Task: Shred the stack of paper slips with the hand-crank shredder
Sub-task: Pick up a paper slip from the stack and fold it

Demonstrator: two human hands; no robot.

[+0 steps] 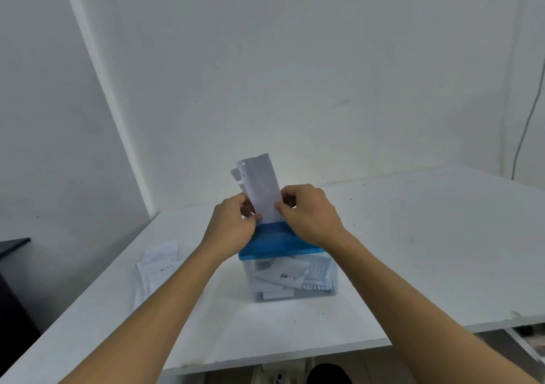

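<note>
While the head view hides the slot itself, the paper slips stand upright, long axis vertical, their lower end seemingly entering the blue top of the shredder. The left hand and right hand pinch opposite side edges, equally near. Spare slips lie on the table, leftward.

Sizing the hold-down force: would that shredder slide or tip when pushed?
Probably light: the shredder is a clear plastic bin holding only paper scraps. It would likely slide on the smooth table. Its blue lid sits high, so a push up there might tip it.
</note>
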